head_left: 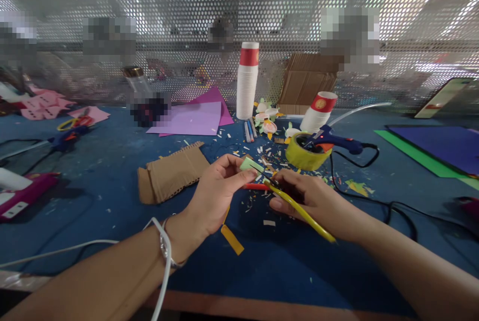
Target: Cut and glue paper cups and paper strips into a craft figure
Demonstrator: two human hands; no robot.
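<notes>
Between the thumb and fingers of my left hand (219, 188) is a small pale green paper piece (251, 165). My right hand (312, 198) grips yellow-handled scissors (299, 209), their dark blades pointing left at the green piece. A red strip (256, 186) shows between my two hands, below the blades. Just below my left hand an orange paper strip (232, 239) lies on the blue table (277, 271). Small paper scraps are scattered beyond and below my hands.
Corrugated cardboard (175, 171) lies left of my hands. Yellow tape (307, 152) sits at the right, with a blue glue gun (337, 140) on it and its cable trailing right. Stacked paper cups (247, 86), markers (250, 130) and purple sheets (194, 117) are farther back.
</notes>
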